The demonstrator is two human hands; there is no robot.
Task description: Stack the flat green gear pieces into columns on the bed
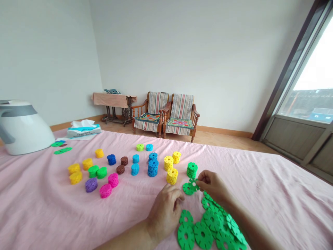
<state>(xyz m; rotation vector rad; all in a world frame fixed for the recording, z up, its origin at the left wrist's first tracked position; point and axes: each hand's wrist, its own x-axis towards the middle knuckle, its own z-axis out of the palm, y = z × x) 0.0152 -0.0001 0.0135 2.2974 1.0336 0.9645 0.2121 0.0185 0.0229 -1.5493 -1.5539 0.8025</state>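
My right hand (212, 185) pinches a green notched plastic disc (194, 184) by its edge. That disc is tilted above another green disc (187, 189) on the cloth and overlaps it in view. Just behind stands a stack of green discs (192, 169). My left hand (166, 206) rests on the cloth with loosely bent fingers, thumb and forefinger apart. I see nothing held there, though some fingertips are hidden. A yellow disc stack (172, 176) is close to its knuckles. Loose green discs (212, 219) lie heaped under my right forearm.
Short stacks stand to the left: blue (153, 168), brown (120, 169), pink (105, 191), purple (91, 185) and orange-yellow (76, 177). A white jug (28, 130) and a tissue box (83, 130) are at the far left of the pink cloth (52, 215). Two wooden chairs (179, 119) stand beyond.
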